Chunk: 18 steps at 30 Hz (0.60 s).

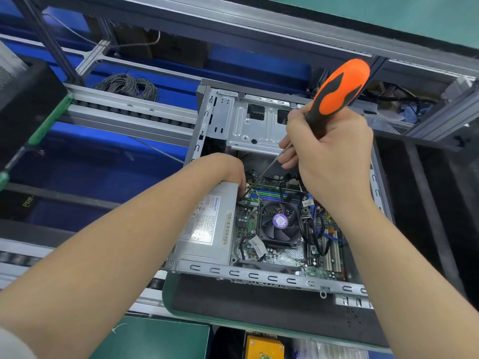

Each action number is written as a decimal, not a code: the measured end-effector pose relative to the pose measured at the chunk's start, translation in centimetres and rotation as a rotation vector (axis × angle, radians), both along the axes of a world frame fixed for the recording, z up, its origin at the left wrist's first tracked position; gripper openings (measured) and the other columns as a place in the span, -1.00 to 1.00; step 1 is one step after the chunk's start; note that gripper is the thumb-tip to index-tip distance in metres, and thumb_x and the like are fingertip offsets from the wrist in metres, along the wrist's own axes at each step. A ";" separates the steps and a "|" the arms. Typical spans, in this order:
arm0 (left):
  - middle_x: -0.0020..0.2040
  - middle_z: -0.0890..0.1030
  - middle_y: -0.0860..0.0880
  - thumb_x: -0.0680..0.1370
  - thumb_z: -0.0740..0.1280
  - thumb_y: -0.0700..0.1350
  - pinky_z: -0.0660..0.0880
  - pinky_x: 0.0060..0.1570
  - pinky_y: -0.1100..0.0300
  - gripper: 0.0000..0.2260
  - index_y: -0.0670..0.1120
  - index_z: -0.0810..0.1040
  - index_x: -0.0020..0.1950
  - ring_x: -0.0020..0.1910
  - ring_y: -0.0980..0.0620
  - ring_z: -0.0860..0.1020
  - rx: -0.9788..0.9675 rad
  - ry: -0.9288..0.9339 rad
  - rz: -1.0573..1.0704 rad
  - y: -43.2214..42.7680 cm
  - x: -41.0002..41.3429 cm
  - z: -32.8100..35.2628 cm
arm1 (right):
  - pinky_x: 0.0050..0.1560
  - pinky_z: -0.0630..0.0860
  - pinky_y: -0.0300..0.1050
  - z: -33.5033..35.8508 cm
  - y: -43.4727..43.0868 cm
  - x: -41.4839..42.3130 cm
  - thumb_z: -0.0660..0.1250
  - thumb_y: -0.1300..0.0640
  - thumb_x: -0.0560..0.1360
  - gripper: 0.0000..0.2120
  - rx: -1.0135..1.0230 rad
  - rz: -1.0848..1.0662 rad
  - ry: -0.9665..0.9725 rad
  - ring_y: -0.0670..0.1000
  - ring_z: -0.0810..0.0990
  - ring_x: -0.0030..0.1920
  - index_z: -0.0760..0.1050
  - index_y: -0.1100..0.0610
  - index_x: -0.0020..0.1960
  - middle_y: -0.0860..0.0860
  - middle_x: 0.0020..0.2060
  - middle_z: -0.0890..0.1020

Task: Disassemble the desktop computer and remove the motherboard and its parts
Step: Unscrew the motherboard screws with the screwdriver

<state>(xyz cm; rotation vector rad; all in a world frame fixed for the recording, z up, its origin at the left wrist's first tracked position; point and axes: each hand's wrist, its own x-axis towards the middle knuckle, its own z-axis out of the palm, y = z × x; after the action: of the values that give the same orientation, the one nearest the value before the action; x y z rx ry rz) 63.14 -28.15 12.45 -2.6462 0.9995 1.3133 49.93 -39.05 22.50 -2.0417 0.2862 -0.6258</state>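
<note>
Motherboard (293, 255) beneath tip of orange-handled screwdriver (337, 92)

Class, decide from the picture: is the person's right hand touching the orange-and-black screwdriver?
Touching. The head view shows the right hand with its fingers curled round the handle of the screwdriver.

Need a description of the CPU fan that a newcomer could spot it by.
Find the open grey computer case. Inside, right of the silver power supply, is the green motherboard. The CPU fan sits mid-board: black blades, square frame, the only part with a round purple sticker.
</note>
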 end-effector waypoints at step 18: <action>0.41 0.54 -0.06 0.64 0.29 -0.26 0.56 0.22 0.05 -0.69 0.00 0.67 0.30 0.26 -0.12 0.57 0.004 0.007 -0.024 0.0 -0.1 0.2 | -0.31 0.65 0.10 0.1 -0.2 0.2 0.31 0.06 0.59 -0.75 -0.034 0.083 0.024 0.03 0.68 -0.44 0.55 0.22 -0.15 0.07 -0.42 0.65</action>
<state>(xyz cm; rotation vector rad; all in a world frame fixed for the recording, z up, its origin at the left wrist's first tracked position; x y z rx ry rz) 63.00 -28.17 12.70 -2.6201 1.0243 1.3197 50.10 -39.26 22.56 -2.0831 0.2045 -0.5590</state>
